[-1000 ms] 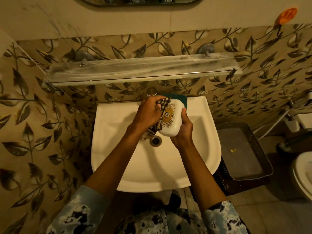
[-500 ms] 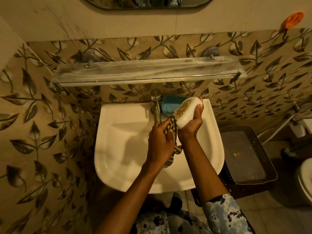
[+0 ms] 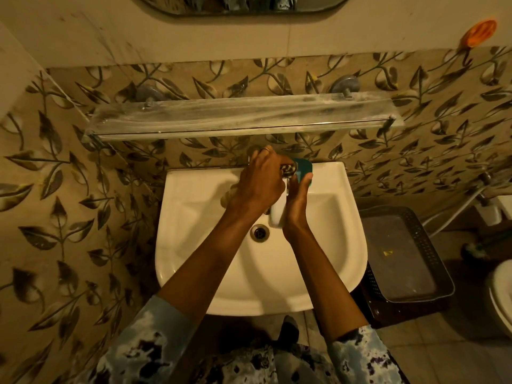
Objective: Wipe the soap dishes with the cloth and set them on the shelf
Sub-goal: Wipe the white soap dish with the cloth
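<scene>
Over the white sink my right hand grips a white soap dish, held on edge so only its lower end shows. My left hand holds the checked cloth against the dish's upper part and covers most of it. A teal soap dish sits on the sink's back rim just behind my hands. The glass shelf hangs on the wall above the sink with nothing on it.
The tap is hidden behind my left hand. The drain lies in the basin below my wrists. A dark plastic basket stands on the floor to the right, and a toilet is at the right edge. A mirror is above.
The white dish came down from beside the teal dish and turned on edge over the basin. My left hand moved up with the cloth and now covers the dish's top.
</scene>
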A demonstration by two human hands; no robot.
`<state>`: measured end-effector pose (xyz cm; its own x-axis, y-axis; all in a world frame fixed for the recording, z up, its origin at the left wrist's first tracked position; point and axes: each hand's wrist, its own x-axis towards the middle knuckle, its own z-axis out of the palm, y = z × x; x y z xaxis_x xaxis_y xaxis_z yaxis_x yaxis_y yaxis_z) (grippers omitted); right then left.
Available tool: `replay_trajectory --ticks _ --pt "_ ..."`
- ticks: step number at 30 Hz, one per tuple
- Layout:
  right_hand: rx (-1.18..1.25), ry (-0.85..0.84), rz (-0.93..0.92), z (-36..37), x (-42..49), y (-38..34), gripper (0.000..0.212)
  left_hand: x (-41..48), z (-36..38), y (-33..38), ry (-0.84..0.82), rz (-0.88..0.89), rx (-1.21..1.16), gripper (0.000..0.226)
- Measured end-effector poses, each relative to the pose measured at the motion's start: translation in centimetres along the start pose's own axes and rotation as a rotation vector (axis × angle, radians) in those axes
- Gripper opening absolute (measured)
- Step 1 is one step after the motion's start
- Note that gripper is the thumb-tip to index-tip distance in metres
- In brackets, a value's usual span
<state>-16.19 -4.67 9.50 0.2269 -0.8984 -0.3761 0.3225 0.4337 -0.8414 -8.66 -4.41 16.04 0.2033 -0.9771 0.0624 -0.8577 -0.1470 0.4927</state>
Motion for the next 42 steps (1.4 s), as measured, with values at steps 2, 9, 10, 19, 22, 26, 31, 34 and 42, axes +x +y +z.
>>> replay_trajectory --ticks 2,9,10,19,22,26,31,34,42 --pt "0.063 0.021 -0.005 -0.1 0.4 -0.2 0.074 -0.6 0.8 0.2 -0.006 0.026 0.01 0.044" --pt "0.059 0.048 0.015 -1.1 0.9 0.9 0.063 -3.5 4.6 -0.5 0.112 0.026 -0.025 0.037" --pt "0.044 0.048 0.039 -1.2 0.9 1.1 0.063 -3.5 4.8 -0.7 0.104 0.024 -0.041 0.037" --pt "0.008 0.054 0.136 -1.2 2.2 0.2 0.066 -4.4 5.0 -1.9 -0.015 0.015 -0.044 0.049" --pt "0.056 0.088 0.234 -1.4 2.6 -0.2 0.057 -5.1 4.3 -2.0 -0.033 0.033 -0.053 0.045" --pt "0.172 0.088 0.39 -2.0 3.1 -0.9 0.05 -7.4 3.6 -2.2 0.008 0.069 -0.204 0.031" --pt "0.31 0.194 0.41 -2.2 3.9 -0.7 0.043 -8.8 3.5 -2.6 0.09 0.084 -0.277 0.033" --pt "0.399 0.213 0.396 -2.2 4.2 -0.6 0.045 -9.1 3.7 -3.1 0.169 0.108 -0.305 0.032" --pt "0.647 0.112 0.356 -2.8 4.9 -0.6 0.047 -9.0 4.3 -4.0 0.299 0.002 -0.52 0.032"
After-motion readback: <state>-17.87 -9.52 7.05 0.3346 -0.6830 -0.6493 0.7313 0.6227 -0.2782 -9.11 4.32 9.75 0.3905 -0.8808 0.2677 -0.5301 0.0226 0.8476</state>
